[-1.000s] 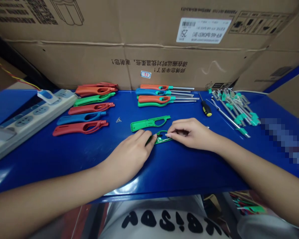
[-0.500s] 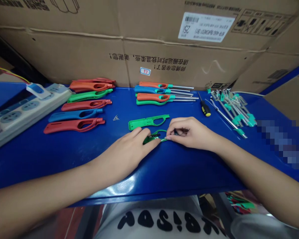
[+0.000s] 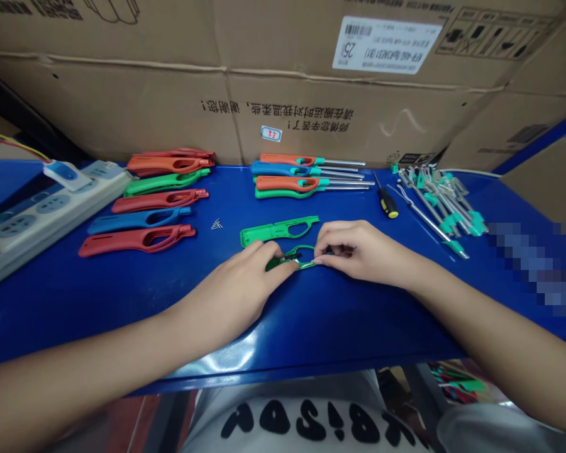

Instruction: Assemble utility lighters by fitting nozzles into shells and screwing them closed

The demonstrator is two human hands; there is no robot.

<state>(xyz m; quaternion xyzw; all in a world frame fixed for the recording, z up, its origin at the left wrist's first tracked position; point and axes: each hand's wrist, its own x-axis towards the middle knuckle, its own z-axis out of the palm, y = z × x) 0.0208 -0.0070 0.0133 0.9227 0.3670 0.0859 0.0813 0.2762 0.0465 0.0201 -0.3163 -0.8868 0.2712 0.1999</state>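
My left hand [image 3: 249, 277] is closed around the handle end of a green lighter shell half [image 3: 306, 250], a long-necked gas lighter's casing with dark and metallic parts inside. At its narrow end my right hand [image 3: 351, 248] pinches with thumb and forefinger near a thin wire or metal piece, too small to name. The curled fingers hide much of that end. Just beyond lies the matching green shell half [image 3: 278, 231], inner face up, apart from both hands.
Coloured lighter shells [image 3: 141, 240] and small screws [image 3: 216, 224] lie left, beside a power strip [image 3: 51, 204]. Lighters with metal tubes [image 3: 292, 184] sit at the back. Right are a screwdriver [image 3: 387, 202] and a heap of nozzle tubes [image 3: 446, 201]. A cardboard box [image 3: 283, 82] walls the back.
The view has shifted slightly. My left hand has moved a little back along the shell, and more of its loop shows; my right hand keeps its pinch.
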